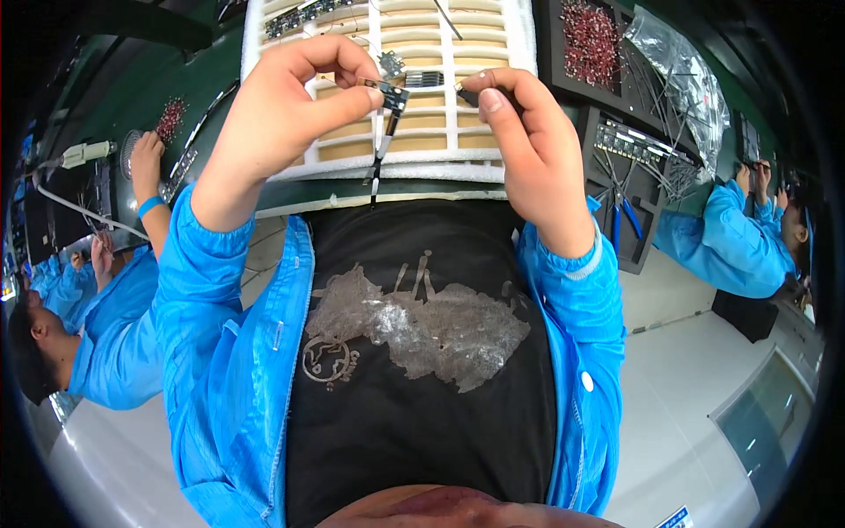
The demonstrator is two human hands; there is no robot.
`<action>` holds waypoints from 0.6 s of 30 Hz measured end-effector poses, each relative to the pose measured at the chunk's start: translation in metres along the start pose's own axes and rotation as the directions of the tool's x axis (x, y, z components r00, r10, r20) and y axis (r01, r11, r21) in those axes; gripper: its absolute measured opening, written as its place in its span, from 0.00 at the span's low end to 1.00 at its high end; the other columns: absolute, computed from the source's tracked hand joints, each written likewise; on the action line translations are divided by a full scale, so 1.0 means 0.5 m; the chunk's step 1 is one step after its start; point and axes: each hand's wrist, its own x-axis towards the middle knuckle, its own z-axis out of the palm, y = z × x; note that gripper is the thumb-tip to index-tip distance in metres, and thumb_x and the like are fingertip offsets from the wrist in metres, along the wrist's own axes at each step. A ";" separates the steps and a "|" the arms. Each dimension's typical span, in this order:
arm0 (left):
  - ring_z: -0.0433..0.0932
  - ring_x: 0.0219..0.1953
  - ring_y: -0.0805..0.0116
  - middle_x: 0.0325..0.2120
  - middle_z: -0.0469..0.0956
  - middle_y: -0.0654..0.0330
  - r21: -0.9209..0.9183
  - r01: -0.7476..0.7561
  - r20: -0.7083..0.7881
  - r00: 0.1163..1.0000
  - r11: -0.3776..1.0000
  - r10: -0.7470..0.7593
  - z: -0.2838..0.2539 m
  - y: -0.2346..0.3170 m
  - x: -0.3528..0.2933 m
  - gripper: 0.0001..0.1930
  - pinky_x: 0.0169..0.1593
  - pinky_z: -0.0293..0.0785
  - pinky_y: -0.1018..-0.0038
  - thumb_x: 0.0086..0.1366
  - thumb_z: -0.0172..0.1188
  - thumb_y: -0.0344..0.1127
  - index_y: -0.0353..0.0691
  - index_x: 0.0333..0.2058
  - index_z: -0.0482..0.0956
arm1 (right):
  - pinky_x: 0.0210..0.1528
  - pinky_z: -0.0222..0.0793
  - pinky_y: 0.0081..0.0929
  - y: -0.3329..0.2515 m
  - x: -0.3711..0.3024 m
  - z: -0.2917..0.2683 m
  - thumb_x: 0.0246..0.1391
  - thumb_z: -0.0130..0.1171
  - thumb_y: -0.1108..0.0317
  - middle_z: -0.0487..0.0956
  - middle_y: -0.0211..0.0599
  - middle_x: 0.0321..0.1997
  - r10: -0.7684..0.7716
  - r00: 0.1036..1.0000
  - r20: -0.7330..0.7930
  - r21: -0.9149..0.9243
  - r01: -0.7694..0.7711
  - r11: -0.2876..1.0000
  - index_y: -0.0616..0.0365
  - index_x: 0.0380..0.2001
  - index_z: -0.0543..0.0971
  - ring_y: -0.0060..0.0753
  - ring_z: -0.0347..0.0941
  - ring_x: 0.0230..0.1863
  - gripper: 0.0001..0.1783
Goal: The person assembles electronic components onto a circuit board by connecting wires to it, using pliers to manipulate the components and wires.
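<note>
We're sitting on an electronics assembly line: green bench point(123, 97), white slotted tray point(440, 132), black bins of red parts point(588, 40), pliers point(629, 216), co-workers point(106, 326) in blue smocks working alongside.

I wear an open blue work jacket point(220, 352) with elastic cuffs over a black shirt point(422, 387) bearing a worn silver print.

A crumpled clear plastic bag point(676, 75) lies at the upper right on the green desk point(158, 84), beside a black tray of small red parts point(590, 40). A small blue-and-white label point(676, 517) sits on the floor at the lower right edge. At the far left edge, a bright multicoloured screen point(19, 176) shows, too blurred to read.
</note>
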 end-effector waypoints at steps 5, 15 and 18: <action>0.75 0.39 0.76 0.31 0.81 0.66 -0.088 -0.025 0.001 1.000 0.996 0.025 0.014 0.040 -0.011 0.07 0.49 0.72 0.75 0.59 0.69 0.29 0.35 0.34 0.82 | 0.32 0.60 0.19 -0.020 -0.017 -0.006 0.71 0.52 0.70 0.69 0.22 0.28 0.098 0.990 0.097 0.264 -0.120 0.957 0.60 0.46 0.78 0.14 0.60 0.30 0.08; 0.76 0.41 0.74 0.34 0.79 0.62 -0.133 -0.021 0.056 0.998 0.991 0.028 0.034 0.061 -0.034 0.05 0.50 0.69 0.75 0.59 0.65 0.25 0.35 0.35 0.80 | 0.34 0.67 0.21 -0.034 -0.025 -0.004 0.67 0.54 0.74 0.76 0.30 0.29 0.029 0.990 0.140 0.141 -0.049 0.989 0.61 0.43 0.77 0.18 0.70 0.30 0.05; 0.76 0.41 0.74 0.34 0.80 0.62 -0.127 -0.028 0.052 0.998 0.991 0.034 0.037 0.061 -0.036 0.05 0.50 0.69 0.75 0.59 0.65 0.25 0.35 0.35 0.80 | 0.32 0.68 0.25 -0.041 -0.031 0.006 0.66 0.55 0.74 0.76 0.34 0.28 -0.006 0.996 0.088 0.167 -0.009 0.986 0.62 0.42 0.76 0.23 0.72 0.29 0.05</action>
